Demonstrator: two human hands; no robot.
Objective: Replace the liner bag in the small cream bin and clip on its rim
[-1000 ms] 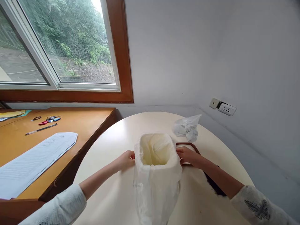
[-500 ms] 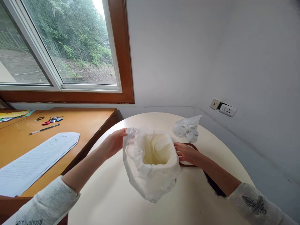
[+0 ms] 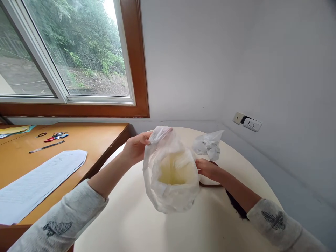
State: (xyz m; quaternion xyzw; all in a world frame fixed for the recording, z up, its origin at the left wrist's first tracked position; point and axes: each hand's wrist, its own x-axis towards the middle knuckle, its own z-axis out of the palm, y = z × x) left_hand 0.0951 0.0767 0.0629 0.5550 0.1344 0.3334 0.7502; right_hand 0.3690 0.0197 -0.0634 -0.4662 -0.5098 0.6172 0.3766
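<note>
A thin white plastic bag (image 3: 172, 201) lines a round container in front of me on the table, its edge folded down over the outside. The container's pale yellow inside (image 3: 172, 171) shows through the opening. At the upper left, my left hand (image 3: 136, 147) pinches the bag's edge, holding a flap of it raised above the rim. On the opposite side my right hand (image 3: 208, 169) has its fingers closed at the bag's right edge; its fingertips are partly hidden. The container's outer wall is covered by the bag.
A crumpled translucent plastic bag (image 3: 208, 145) lies behind my right hand on the round cream table (image 3: 126, 224). A brown loop (image 3: 211, 185) and a dark fuzzy item (image 3: 235, 204) are beside my right forearm. Papers (image 3: 44, 182), a pen (image 3: 46, 147) and keys (image 3: 59, 135) rest on the wooden desk.
My left hand has moved up and to the right, lifting the bag's edge over the container's rim. My right hand stays at the bag's right side.
</note>
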